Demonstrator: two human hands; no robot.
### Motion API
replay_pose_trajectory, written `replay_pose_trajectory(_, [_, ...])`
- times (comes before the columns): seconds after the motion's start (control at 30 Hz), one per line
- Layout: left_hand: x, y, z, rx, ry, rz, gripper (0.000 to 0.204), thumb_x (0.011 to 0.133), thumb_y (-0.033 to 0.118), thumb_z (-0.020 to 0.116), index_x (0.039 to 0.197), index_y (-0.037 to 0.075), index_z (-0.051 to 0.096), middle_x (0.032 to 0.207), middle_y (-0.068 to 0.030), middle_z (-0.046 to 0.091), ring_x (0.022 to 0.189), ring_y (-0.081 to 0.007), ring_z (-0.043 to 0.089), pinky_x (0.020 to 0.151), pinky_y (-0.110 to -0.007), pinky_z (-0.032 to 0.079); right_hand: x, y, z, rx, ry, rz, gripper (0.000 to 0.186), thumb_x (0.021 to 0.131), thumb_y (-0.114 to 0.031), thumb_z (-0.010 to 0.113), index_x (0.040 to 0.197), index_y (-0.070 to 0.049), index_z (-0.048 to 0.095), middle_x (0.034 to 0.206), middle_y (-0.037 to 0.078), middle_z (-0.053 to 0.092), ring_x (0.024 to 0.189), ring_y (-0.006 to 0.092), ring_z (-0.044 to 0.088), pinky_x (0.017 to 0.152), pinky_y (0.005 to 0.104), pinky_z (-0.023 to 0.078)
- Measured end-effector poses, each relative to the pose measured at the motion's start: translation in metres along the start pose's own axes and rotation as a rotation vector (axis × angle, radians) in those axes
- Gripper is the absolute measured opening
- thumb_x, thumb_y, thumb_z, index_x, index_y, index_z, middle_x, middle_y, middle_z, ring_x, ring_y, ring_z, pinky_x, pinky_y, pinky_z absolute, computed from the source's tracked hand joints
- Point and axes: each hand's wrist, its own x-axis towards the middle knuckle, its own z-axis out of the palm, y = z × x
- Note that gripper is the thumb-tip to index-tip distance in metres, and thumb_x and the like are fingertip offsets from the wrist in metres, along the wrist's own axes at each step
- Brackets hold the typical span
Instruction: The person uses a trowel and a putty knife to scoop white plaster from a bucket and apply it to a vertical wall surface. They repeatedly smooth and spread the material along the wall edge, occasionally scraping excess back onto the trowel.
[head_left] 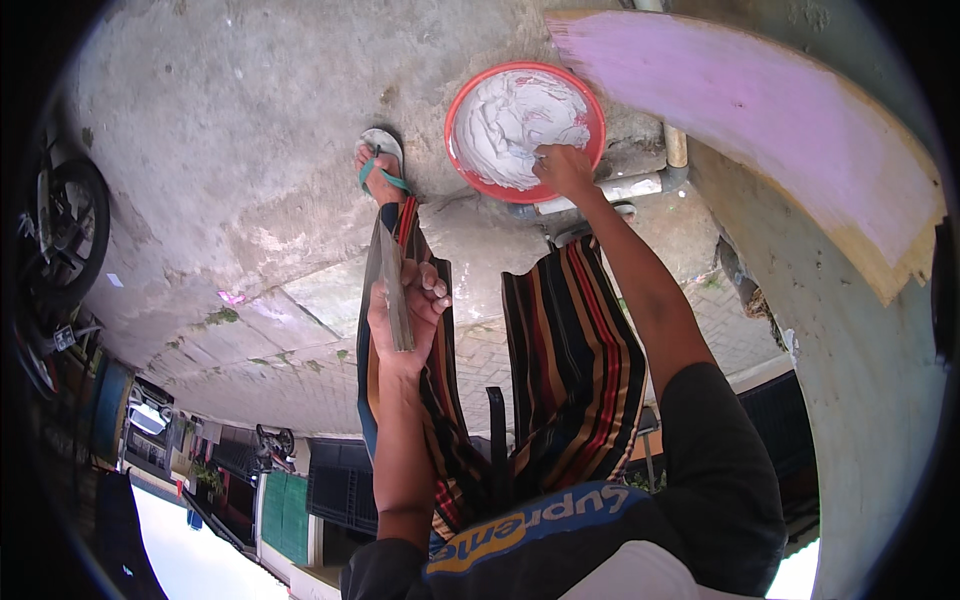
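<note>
White paste [495, 120], ridged | red basin [525, 66], round | grey tool [399, 315], flat

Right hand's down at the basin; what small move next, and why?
Probably bring some white paste up with the right hand toward the flat grey plate: that hand reaches into the red basin, and the left hand holds the plate, which shows no heaped paste.

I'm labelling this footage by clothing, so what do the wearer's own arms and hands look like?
The left hand and right hand are bare: no gloves or watch show. The forearms are bare too, below short dark sleeves. The left fingers seem to carry pale smears.
</note>
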Motion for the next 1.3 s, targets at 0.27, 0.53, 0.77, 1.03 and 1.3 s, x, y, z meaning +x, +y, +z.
replay_pose_trajectory(0.27, [-0.001, -0.002, 0.003, -0.008, 0.008, -0.013, 0.022, 0.085, 0.031, 0.052, 0.084, 0.012, 0.042, 0.083, -0.0081, 0.049, 0.079, -0.0226, 0.057, 0.072, -0.034, 0.052, 0.012, -0.030, 0.021, -0.083, 0.050, -0.201, 0.026, 0.076, -0.020, 0.065, 0.100, -0.010, 0.068, 0.088, 0.011, 0.065, 0.078, 0.0298, 0.064, 0.069, 0.0419, 0.052])
replay_pose_trajectory(0.53, [-0.004, -0.003, -0.008, 0.095, -0.081, 0.008, 0.031, 0.092, 0.044, 0.047, 0.090, 0.013, 0.045, 0.086, -0.0045, 0.047, 0.083, -0.0183, 0.054, 0.072, -0.030, 0.049, 0.020, -0.043, 0.018, 0.087, -0.007, -0.320, 0.031, 0.074, -0.021, 0.064, 0.103, -0.011, 0.068, 0.084, 0.014, 0.067, 0.080, 0.0286, 0.064, 0.071, 0.0403, 0.050])
replay_pose_trajectory(0.77, [-0.004, 0.006, -0.004, 0.161, 0.051, 0.050, 0.021, 0.086, 0.031, 0.052, 0.083, 0.011, 0.046, 0.085, -0.0079, 0.054, 0.080, -0.0225, 0.059, 0.072, -0.035, 0.052, -0.007, -0.026, -0.008, 0.836, -0.383, -0.094, 0.037, 0.079, -0.017, 0.065, 0.115, -0.005, 0.065, 0.078, 0.008, 0.068, 0.059, 0.0115, 0.057, 0.052, 0.0280, 0.045])
replay_pose_trajectory(1.03, [-0.031, 0.001, -0.030, 0.067, -0.029, 0.164, 0.026, 0.086, 0.031, 0.050, 0.093, 0.007, 0.056, 0.094, -0.0078, 0.062, 0.089, -0.0222, 0.062, 0.080, -0.035, 0.054, -0.250, -0.110, -0.204, 1.189, -0.266, -0.307, 0.037, 0.081, -0.010, 0.073, 0.112, 0.003, 0.058, 0.087, 0.001, 0.063, 0.076, 0.0037, 0.055, 0.061, 0.0197, 0.045])
replay_pose_trajectory(1.3, [-0.119, -0.046, 0.176, 0.690, -0.333, 0.097, 0.049, 0.089, 0.028, 0.042, 0.134, 0.007, 0.043, 0.129, -0.0097, 0.050, 0.120, -0.0265, 0.048, 0.099, -0.039, 0.038, -0.602, -0.154, -0.387, 0.885, 0.373, -0.368, 0.030, 0.087, -0.013, 0.066, 0.114, 0.000, 0.062, 0.103, 0.007, 0.066, 0.096, 0.0129, 0.058, 0.088, 0.0294, 0.045])
